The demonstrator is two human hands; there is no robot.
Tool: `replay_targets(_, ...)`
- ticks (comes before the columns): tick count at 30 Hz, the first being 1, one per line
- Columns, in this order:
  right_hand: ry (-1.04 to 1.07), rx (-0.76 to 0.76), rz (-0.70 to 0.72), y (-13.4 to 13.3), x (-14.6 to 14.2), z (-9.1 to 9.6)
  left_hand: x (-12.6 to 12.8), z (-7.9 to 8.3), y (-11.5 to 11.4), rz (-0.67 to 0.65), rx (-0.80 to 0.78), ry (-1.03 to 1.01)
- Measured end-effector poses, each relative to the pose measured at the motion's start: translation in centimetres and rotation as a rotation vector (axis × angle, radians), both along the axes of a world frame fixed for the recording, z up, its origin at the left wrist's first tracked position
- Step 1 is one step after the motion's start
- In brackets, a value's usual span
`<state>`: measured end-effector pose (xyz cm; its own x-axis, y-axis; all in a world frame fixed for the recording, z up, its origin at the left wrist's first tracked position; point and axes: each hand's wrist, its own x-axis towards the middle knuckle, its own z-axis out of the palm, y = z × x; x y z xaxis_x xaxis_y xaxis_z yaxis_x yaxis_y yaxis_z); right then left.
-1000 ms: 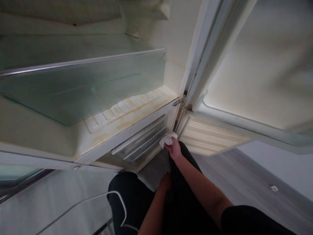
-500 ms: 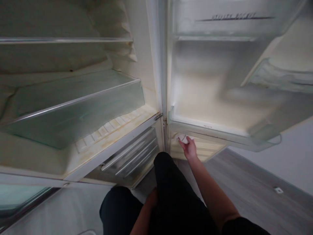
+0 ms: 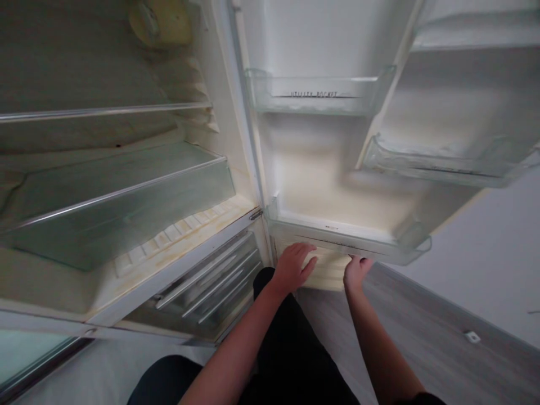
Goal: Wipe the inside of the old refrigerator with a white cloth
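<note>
An open fridge fills the view. My left hand (image 3: 294, 265) lies open, fingers spread flat on the ribbed cream panel (image 3: 331, 271) of the lower door, just under the lowest clear door bin (image 3: 350, 243). To its right, my right hand (image 3: 356, 271) presses against the same panel. Its fingers are curled up under the bin's edge, and what they hold is hidden. No cloth shows. My dark-clothed knee sits below both hands.
Glass shelves (image 3: 126, 205) and a stained cream ledge (image 3: 185, 236) are at the left, with clear freezer drawers (image 3: 211, 284) below. Two more door bins (image 3: 316, 93) (image 3: 442, 163) hang higher up. Grey wood floor (image 3: 422, 332) lies at the right, with a small white object (image 3: 471, 337) on it.
The view has swung up and right onto the door. My right hand, which held a white cloth, moved right under the door bin. My left hand rose from my lap onto the ribbed panel.
</note>
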<state>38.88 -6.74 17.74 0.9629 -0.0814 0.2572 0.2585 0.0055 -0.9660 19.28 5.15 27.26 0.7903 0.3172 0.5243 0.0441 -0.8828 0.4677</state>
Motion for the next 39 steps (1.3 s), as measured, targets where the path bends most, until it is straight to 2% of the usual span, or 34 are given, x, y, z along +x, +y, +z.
replay_targets(2, -0.03, 0.033, -0.016, 0.2, 0.2, 0.3, 1.5, 1.0, -0.4, 0.036, -0.014, 0.003)
replay_targets(5, -0.028, 0.092, 0.024, 1.1, -0.4, 0.7, 2.4, 0.6, 0.0, 0.044, 0.007, 0.02)
replay_targets(9, 0.022, 0.126, 0.169, 2.9, -3.7, 0.2, 3.8, 0.5, 1.4, 0.08, -0.022, 0.095)
replay_targets(11, 0.172, 0.14, 0.343, 3.6, -6.8, -0.8, 4.6, 0.6, 2.1, 0.073, -0.007, 0.123)
replay_targets(14, 0.572, 0.226, 0.643, 4.2, -12.3, -3.5, 5.3, 0.3, 3.6, 0.025, 0.067, 0.143)
replay_targets(17, 0.845, 0.249, 0.723, 3.9, -17.1, -6.7, 5.4, -0.2, 6.3, -0.019, 0.254, 0.213)
replay_targets(20, 0.956, 0.289, 0.713, 4.0, -18.8, -8.3, 5.5, -0.4, 9.6, 0.051, 0.384, 0.285)
replay_targets(23, 1.069, 0.407, 0.683, 5.2, -17.4, -7.3, 5.5, -0.8, 11.9, 0.046, 0.413, 0.311)
replay_targets(26, 1.115, 0.495, 0.762, 7.2, -14.7, -4.3, 5.2, -1.5, 12.4, 0.001, 0.434, 0.316)
replay_targets(29, 0.979, 0.575, 0.911, 9.6, -12.4, -1.3, 5.2, -1.9, 12.1, 0.0, 0.422, 0.31)
replay_targets(31, 0.846, 0.598, 0.932, 11.5, -11.8, 0.0, 5.7, -1.8, 11.9, 0.028, 0.394, 0.318)
replay_targets(33, 0.781, 0.616, 0.9, 13.6, -12.0, 0.4, 6.5, -1.5, 12.0, 0.058, 0.362, 0.332)
replay_targets(36, 0.87, 0.636, 0.832, 16.9, -13.1, -0.2, 7.7, -1.2, 12.2, 0.108, 0.316, 0.351)
replay_targets(39, 0.889, 0.665, 0.757, 18.5, -13.8, -0.7, 8.5, -1.2, 12.3, 0.156, 0.279, 0.377)
